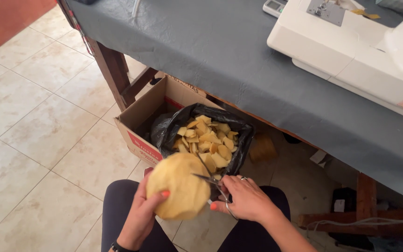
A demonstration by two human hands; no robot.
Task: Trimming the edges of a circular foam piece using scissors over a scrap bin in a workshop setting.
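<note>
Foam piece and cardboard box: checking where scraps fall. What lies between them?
In the head view, a black bag of yellow scraps lies between the foam piece and cardboard box.

White sewing machine (pixel 350 56), grey tablecloth (pixel 220 51), tiled floor (pixel 38 116), perhaps a remote (pixel 274 6)

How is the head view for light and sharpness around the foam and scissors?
Head view: soft, even daylight, no glare; the yellow foam in the left hand is sharp, the scissors in the right hand slightly soft; the space under the table is in shadow, and the white sewing machine looks bright but not blown out.
</note>
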